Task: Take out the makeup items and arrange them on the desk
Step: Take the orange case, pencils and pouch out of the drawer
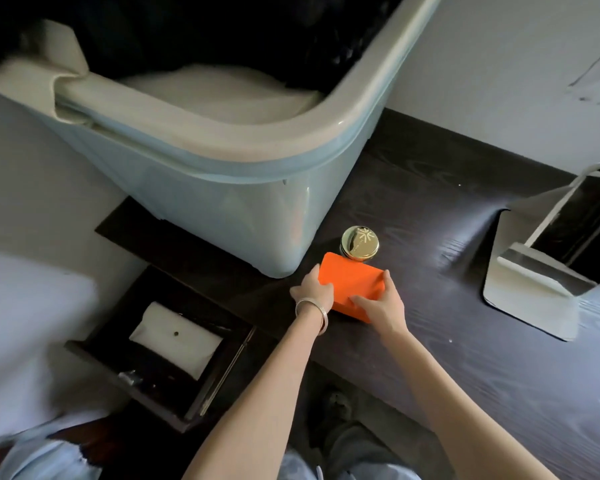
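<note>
Desk (499,358) of dark wood grain runs from frame centre to lower right, bare toward its near edge, with a pale blue bin (194,174) filling the upper left. Mid-frame, an orange box (352,285) lies flat, just beside a gold-lidded jar (360,243). Left hand (314,289) and right hand (381,306) clasp its ends, fingers curled on it.

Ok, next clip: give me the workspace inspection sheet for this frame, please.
Surface: dark wood-grain desk, mostly bare at right.
Job's things: orange box flat on desk; gold-lidded jar upright just behind it, contact unclear.
Clutter: pale blue plastic bin on desk at left; tilted mirror on a silver stand at right.
Hands: left hand and right hand both grip the orange box; bangle on left wrist.
Cables: nothing seen.
Surroundings: open drawer holding a white pouch; white wall behind.
</note>
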A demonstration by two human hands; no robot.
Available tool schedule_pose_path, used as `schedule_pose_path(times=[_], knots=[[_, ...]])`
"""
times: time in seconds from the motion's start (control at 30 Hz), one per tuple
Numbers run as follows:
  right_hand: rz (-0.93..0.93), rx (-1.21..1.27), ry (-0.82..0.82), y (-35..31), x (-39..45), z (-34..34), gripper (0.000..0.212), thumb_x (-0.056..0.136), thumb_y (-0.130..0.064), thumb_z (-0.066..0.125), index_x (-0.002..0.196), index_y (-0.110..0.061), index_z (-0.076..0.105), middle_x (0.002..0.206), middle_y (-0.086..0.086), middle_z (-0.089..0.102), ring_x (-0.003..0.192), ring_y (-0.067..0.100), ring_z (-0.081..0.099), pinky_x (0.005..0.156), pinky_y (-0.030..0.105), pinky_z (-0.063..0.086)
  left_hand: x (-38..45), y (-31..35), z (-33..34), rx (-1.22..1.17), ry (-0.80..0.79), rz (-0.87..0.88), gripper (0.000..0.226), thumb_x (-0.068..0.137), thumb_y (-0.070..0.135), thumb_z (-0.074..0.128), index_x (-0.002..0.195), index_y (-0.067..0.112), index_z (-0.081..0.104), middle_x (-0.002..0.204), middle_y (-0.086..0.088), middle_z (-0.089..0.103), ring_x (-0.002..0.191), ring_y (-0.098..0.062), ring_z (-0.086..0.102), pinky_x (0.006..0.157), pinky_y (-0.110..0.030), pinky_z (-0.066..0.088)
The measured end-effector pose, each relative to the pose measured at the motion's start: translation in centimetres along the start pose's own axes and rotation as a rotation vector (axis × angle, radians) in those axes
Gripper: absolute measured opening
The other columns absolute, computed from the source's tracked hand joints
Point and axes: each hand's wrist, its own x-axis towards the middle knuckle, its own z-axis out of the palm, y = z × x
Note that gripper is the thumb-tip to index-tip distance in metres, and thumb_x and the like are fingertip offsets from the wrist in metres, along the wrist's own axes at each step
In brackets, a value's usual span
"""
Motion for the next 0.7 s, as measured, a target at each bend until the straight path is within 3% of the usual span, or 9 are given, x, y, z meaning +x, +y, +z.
schedule_pose_path(times=[0.27,0.47,0.7], knots=[[-0.032,-0.087,-0.040,-0.5,0.4,-0.4,0.097,0.079,-0.014,0.073,0.151,-0.017,0.009,0.154,0.007,0.025,0.140,0.026,0.028,0.110,0.042,0.030,0.0,-0.1,0.3,0.029,0.036,0.034,0.056,0.096,0.019,0.043,0.148,0.022,0.023,0.148,-0.004,0.039,0.131,-0.030,0.035,0.106,-0.035,0.030],[-0.215,-0.066,-0.037,-2.0,-3.3,-0.1,0.076,0.083,-0.013,0.069,0.146,-0.011,0.028,0.153,0.005,0.028,0.139,0.020,0.029,0.108,0.031,0.028,-1.5,-1.6,-1.4,-0.309,0.052,0.002,0.058,0.089,0.011,0.050,0.144,0.022,0.034,0.144,-0.003,0.044,0.131,-0.022,0.043,0.109,-0.038,0.035],[-0.327,-0.131,-0.381,-3.6,-8.2,7.3,0.070,0.082,-0.016,0.071,0.142,-0.014,0.036,0.146,0.002,0.042,0.134,0.014,0.038,0.108,0.024,0.031,-3.0,-8.2,-6.6,-0.444,0.289,-0.032,0.041,0.088,0.002,0.049,0.129,0.008,0.051,0.129,-0.012,0.056,0.117,-0.022,0.055,0.092,-0.024,0.039]])
